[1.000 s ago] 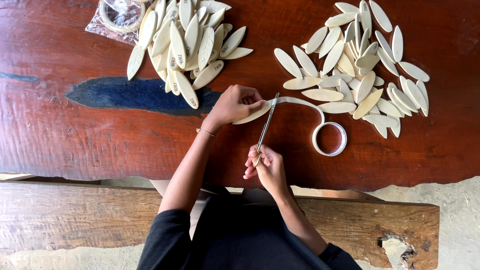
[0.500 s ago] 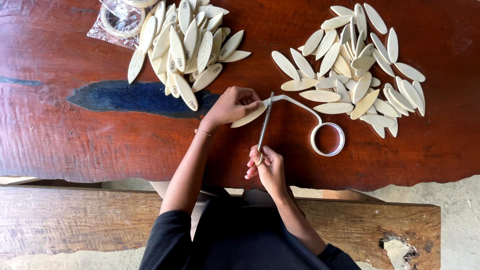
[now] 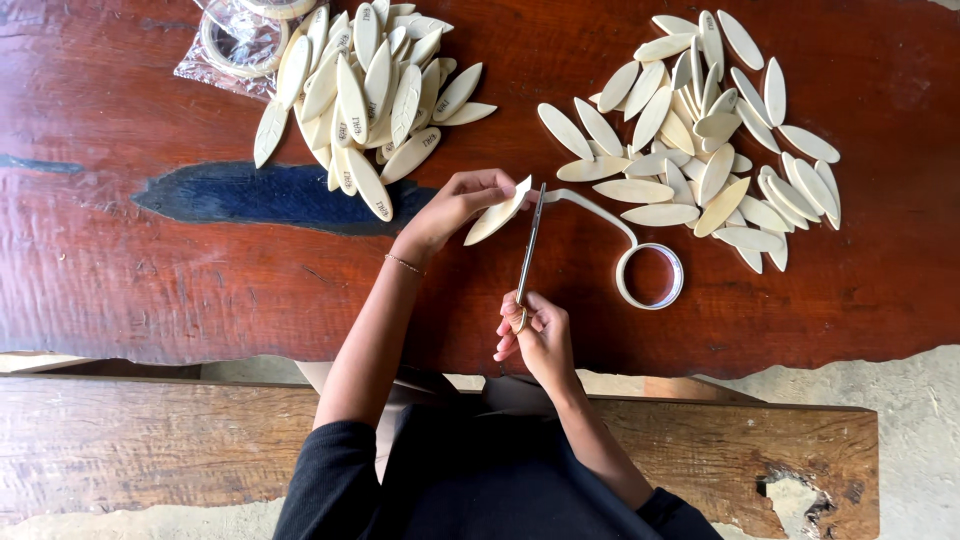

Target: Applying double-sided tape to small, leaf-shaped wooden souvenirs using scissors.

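My left hand [image 3: 455, 205] holds a pale leaf-shaped wooden piece [image 3: 497, 213] with a strip of white tape on its end. The tape strip [image 3: 600, 210] runs right and curls down to a small white tape roll [image 3: 650, 276] lying on the red-brown table [image 3: 150, 270]. My right hand [image 3: 530, 335] grips the handles of slim scissors [image 3: 528, 250]. Their blades point up to the tape, right beside the wooden piece.
One pile of pale leaf-shaped pieces [image 3: 365, 90] lies at the back left, some with dark print. A second pile [image 3: 710, 140] spreads at the back right. A clear bag with rolls [image 3: 235, 40] sits at the far left back. A wooden bench [image 3: 150, 440] runs below the table edge.
Both hands and the scissors have stayed almost in place; the view has shifted slightly, and the blade tips sit at the tape next to the wooden piece.
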